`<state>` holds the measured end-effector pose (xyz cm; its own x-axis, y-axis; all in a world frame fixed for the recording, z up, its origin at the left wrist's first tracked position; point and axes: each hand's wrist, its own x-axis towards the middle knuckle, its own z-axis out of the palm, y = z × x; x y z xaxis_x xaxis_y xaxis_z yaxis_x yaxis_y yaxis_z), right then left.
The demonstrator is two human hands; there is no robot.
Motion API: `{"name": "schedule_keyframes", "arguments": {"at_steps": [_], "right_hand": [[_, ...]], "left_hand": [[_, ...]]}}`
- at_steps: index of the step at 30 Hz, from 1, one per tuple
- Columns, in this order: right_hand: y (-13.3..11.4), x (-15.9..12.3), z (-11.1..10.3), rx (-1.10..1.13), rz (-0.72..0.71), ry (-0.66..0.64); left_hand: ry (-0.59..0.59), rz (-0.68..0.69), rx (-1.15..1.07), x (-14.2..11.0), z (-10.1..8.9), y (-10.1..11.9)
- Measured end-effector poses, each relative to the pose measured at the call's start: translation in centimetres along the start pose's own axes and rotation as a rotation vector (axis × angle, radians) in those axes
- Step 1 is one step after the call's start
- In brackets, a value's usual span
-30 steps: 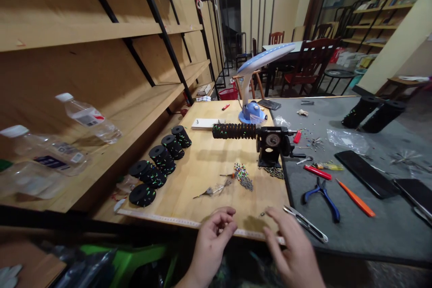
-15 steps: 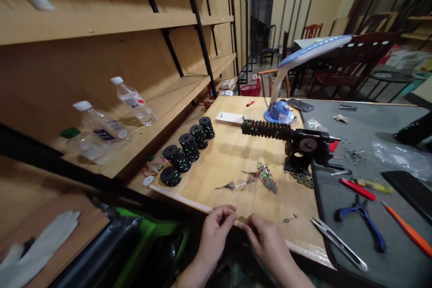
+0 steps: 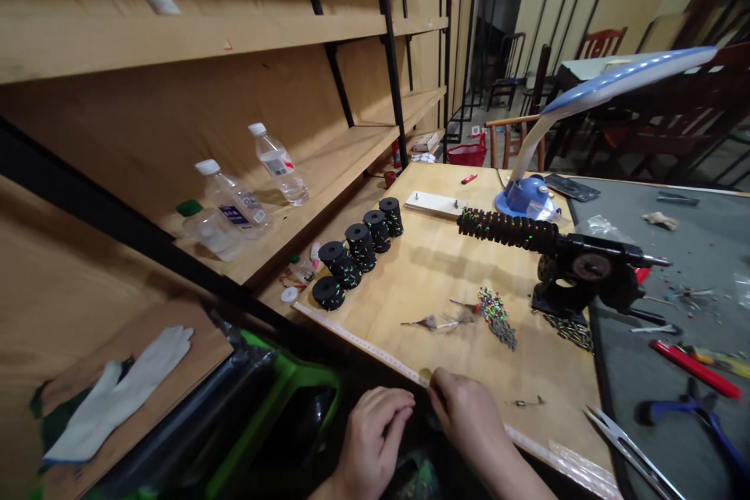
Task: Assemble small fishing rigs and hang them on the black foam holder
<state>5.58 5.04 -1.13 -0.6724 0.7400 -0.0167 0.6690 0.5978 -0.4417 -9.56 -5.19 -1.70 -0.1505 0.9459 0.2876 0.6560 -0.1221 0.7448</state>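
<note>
My left hand (image 3: pixel 376 435) is closed in a pinch just off the table's front edge. My right hand (image 3: pixel 469 412), also pinched, has its fingertips at that edge, close to the left ones. Anything between the fingers is too small or hidden to make out. Beyond them on the wooden table (image 3: pixel 433 281) lie a pile of coloured beads (image 3: pixel 491 303), a heap of small grey metal parts (image 3: pixel 502 333) and a thin feathery piece (image 3: pixel 430 322). A small metal swivel (image 3: pixel 527 402) lies right of my right hand.
A black hand-cranked winder (image 3: pixel 589 269) carries grooved black foam (image 3: pixel 507 230). Black foam spools (image 3: pixel 360 246) line the left side. Tweezers (image 3: pixel 633 449), blue pliers (image 3: pixel 697 410) and a red-handled tool (image 3: pixel 697 369) lie right. A blue lamp (image 3: pixel 521 199) stands behind; shelves hold bottles (image 3: pixel 237 203).
The view has turned left, so the table's things sit further right. My left hand has come down and back from the table edge; my right hand stays by it.
</note>
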Motion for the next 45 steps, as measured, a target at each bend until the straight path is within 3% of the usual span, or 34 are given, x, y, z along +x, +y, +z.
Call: {"name": "schedule_keyframes", "arguments": {"at_steps": [4,18,29,45], "right_hand": [[-0.5,0.6,0.1,-0.042,-0.015,0.003],[-2.1,2.1,-0.4,-0.118,-0.006,-0.003],[-2.2,2.3,-0.3,-0.146,0.003,-0.015],[3.3,-2.6,-3.8,0.001,0.099,-0.074]], "left_hand": [[-0.023,0.073,0.097,-0.1,-0.1,0.3],[-0.092,0.108,0.288,0.0,-0.4,0.1],[-0.202,0.063,0.466,0.3,0.1,0.5],[-0.39,-0.081,0.799,0.8,2.1,3.4]]}}
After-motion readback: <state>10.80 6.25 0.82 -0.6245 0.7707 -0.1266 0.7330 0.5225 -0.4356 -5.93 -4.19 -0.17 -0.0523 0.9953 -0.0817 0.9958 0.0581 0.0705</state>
